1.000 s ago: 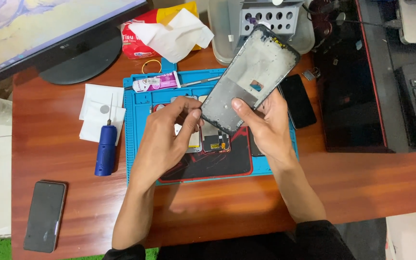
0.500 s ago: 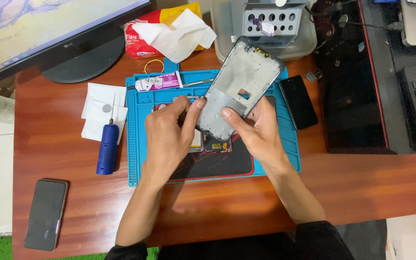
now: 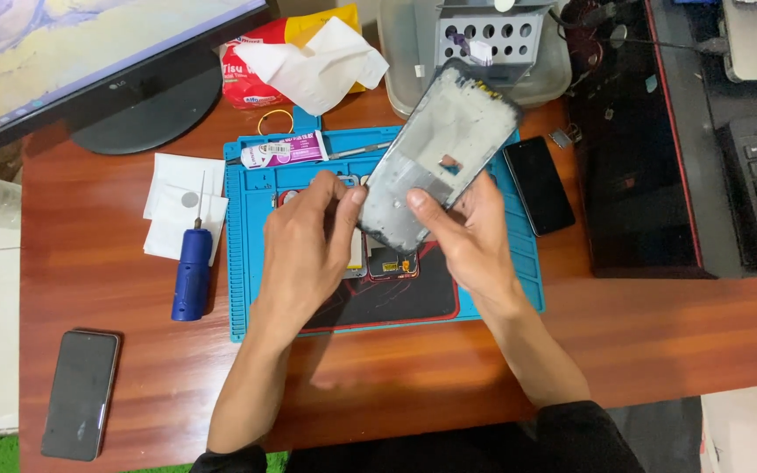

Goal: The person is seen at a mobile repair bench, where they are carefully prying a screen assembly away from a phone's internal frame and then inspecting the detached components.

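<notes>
Head cam: both hands grip the phone frame (image 3: 442, 162), tilted up over the blue mat (image 3: 247, 263), prob to see inside. Left hand (image 3: 308, 241) pinches its lower edge, right hand (image 3: 466, 236) supports from under. Screwdriver (image 3: 192, 271) parked beside mat on counter (image 3: 659, 333).

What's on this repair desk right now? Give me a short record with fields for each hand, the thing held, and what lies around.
Left hand: fingertips on the lower edge of the phone frame.
Right hand: grips the frame's lower right, thumb on its face.
Phone frame: grey, tilted, lifted above the blue repair mat.
Under the hands: opened phone on the mat.
Left of mat: blue electric screwdriver, white paper.
Right edge of mat: black phone.
Table's near left corner: dark phone.
</notes>
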